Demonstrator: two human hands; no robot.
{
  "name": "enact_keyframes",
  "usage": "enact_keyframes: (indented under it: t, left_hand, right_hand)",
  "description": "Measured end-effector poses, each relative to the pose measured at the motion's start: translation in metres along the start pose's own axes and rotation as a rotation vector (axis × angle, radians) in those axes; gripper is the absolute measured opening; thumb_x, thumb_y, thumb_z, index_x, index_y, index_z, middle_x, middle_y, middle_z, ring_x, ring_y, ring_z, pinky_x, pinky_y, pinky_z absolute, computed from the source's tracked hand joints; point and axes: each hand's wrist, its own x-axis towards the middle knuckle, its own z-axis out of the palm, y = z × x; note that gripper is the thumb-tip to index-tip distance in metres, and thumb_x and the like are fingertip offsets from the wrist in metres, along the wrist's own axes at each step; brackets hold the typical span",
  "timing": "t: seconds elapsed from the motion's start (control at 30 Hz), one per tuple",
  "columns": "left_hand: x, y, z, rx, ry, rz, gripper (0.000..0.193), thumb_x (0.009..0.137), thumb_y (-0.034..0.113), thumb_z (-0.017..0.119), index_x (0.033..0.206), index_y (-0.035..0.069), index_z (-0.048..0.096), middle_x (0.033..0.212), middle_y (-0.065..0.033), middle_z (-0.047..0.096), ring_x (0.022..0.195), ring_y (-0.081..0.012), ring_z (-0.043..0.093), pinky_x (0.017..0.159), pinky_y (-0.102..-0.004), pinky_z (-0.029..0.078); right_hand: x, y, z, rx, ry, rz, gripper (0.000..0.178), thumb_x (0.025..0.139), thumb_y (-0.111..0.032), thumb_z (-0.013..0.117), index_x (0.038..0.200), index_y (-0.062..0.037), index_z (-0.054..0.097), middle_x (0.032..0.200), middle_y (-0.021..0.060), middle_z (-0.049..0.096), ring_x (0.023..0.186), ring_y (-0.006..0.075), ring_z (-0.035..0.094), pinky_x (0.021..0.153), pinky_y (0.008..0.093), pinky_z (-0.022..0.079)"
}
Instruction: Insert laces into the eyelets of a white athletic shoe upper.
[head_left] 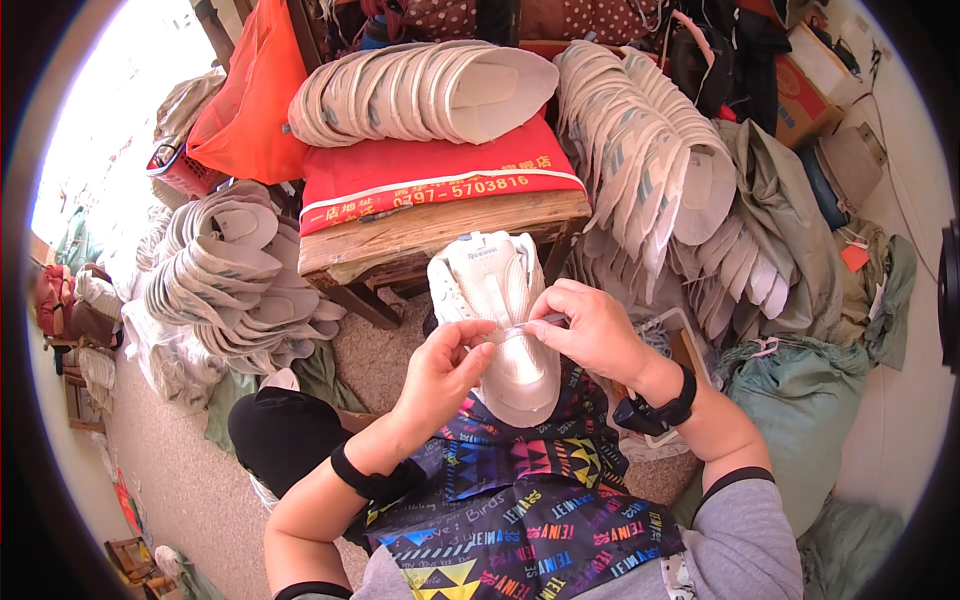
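Note:
A white shoe upper (517,385) rests on my lap, its toe toward me and its tongue (487,262) pointing away. My left hand (447,365) is at the left side of the throat, thumb and forefinger closed in a pinch. From the right, my right hand (590,330) pinches at the same height. Between the fingertips a thin white shoelace (510,330) crosses the upper; its ends are hidden by the fingers. Black bands circle both of my wrists, and a dark patterned apron (540,510) lies under the shoe upper.
Ahead stands a wooden stool (440,235) draped with a red cloth (350,180), bearing a nested row of uppers (400,95). More stacked uppers (650,150) rise at the right, others (215,280) at the left. A green sack (800,420) sits beside my right arm.

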Motion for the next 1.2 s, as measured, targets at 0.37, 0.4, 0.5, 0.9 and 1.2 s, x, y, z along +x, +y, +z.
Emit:
enact_keyframes:
  t: [0.37, 0.4, 0.5, 0.9, 1.2]
  left_hand:
    - [0.003, -0.003, 0.006, 0.216, 0.039, 0.127, 0.033, 0.092, 0.002, 0.062, 0.124, -0.003, 0.057, 0.086, 0.0018, 0.058, 0.07, -0.0035, 0.053, 0.063, -0.0196, 0.047]
    - [0.003, -0.003, 0.007, 0.251, 0.04, 0.149, 0.033, 0.091, 0.002, 0.062, 0.124, -0.003, 0.057, 0.085, 0.0017, 0.057, 0.069, -0.0036, 0.053, 0.063, -0.0198, 0.046]
    - [0.004, -0.003, 0.007, 0.221, 0.035, 0.152, 0.032, 0.091, 0.001, 0.062, 0.122, -0.003, 0.058, 0.084, 0.0016, 0.056, 0.069, -0.004, 0.052, 0.063, -0.0203, 0.046]
    - [0.008, -0.004, 0.003, 0.161, -0.01, 0.11, 0.03, 0.093, 0.0, 0.057, 0.123, -0.003, 0.058, 0.084, 0.0006, 0.055, 0.072, -0.0063, 0.055, 0.067, -0.0224, 0.05]
    - [0.01, 0.001, 0.004, 0.122, 0.014, 0.06, 0.024, 0.093, 0.0, 0.059, 0.117, -0.003, 0.06, 0.084, -0.0001, 0.056, 0.072, -0.0067, 0.056, 0.066, -0.0234, 0.051]
  right_hand:
    - [0.007, 0.011, 0.018, -0.008, 0.037, -0.025, 0.019, 0.09, -0.025, 0.062, 0.088, -0.0062, 0.059, 0.077, 0.0162, 0.065, 0.071, 0.0365, 0.064, 0.061, 0.0443, 0.048]
    - [0.007, 0.01, 0.019, -0.032, 0.057, -0.04, 0.019, 0.09, -0.025, 0.061, 0.088, -0.006, 0.057, 0.078, 0.0169, 0.065, 0.071, 0.0373, 0.064, 0.061, 0.0455, 0.048]
    - [0.006, 0.01, 0.021, -0.079, 0.066, -0.028, 0.018, 0.091, -0.024, 0.06, 0.088, -0.0062, 0.056, 0.076, 0.0175, 0.065, 0.072, 0.0381, 0.064, 0.061, 0.0472, 0.047]
    - [0.012, 0.013, 0.018, 0.002, 0.008, 0.049, 0.021, 0.092, -0.024, 0.06, 0.088, -0.0042, 0.058, 0.069, 0.0195, 0.061, 0.067, 0.0388, 0.063, 0.058, 0.0447, 0.046]
    - [0.024, 0.008, 0.008, -0.367, -0.147, -0.269, 0.019, 0.091, -0.023, 0.057, 0.088, -0.0044, 0.055, 0.07, 0.0191, 0.062, 0.07, 0.0387, 0.065, 0.06, 0.0494, 0.049]
